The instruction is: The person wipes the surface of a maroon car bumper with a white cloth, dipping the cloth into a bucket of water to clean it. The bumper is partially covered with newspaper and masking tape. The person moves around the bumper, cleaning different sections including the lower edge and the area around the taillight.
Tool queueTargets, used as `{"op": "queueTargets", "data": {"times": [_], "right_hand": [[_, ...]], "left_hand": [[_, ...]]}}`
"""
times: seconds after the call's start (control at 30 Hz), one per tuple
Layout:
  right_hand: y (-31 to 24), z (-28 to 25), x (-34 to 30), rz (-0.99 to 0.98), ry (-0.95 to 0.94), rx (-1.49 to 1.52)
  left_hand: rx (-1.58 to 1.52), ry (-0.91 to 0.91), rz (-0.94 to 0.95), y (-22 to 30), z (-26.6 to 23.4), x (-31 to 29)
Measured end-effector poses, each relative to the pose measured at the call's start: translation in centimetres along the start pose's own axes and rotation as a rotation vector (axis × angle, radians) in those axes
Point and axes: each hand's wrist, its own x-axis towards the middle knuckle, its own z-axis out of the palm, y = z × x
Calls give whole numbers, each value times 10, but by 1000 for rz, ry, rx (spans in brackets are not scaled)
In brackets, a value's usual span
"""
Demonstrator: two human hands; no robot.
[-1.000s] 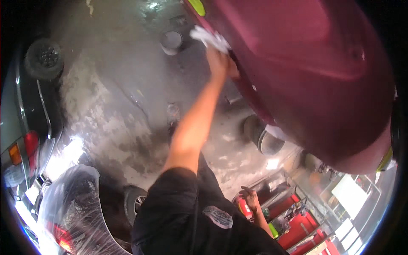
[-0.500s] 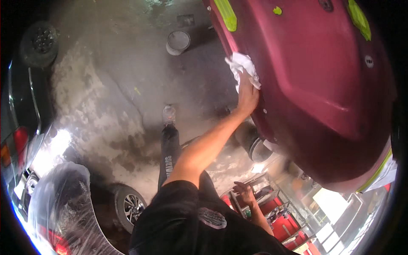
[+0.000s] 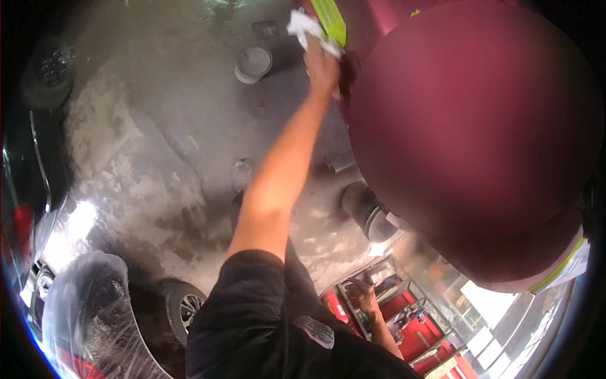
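My left hand (image 3: 323, 64) is stretched far forward and closed on a crumpled white cloth (image 3: 304, 25). It presses against the left edge of a dark red car body panel (image 3: 404, 240), beside a strip of yellow-green tape (image 3: 329, 20). Much of the panel is smeared by a large round blur. Lower down, my right hand (image 3: 362, 295) hangs in the air with its fingers apart and nothing visible in it, over a red tool cart in the background.
A bucket (image 3: 254, 63) stands on the stained floor ahead, and a dark drum (image 3: 361, 205) sits under the panel. The red tool cart (image 3: 404, 309) is at lower right. At left are a dark car (image 3: 31, 158) and a plastic-covered car part (image 3: 88, 303) near a wheel (image 3: 186, 309).
My left hand has slid forward and left along the panel's edge with the cloth, up to the tape. My right hand has dropped slightly. The panel looks nearer and blurred.
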Motion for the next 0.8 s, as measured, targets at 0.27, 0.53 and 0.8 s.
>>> {"op": "queueTargets", "data": {"times": [0.27,0.53,0.8], "right_hand": [[24,14,-12,120,-91,90],[27,-18,4,-29,-35,365],[55,-45,1,-72,-177,191]], "left_hand": [[75,-18,162,-4,-9,-65],[-126,-149,-54,72,-25,-97],[-196,-73,-176,103,21,-229]]}}
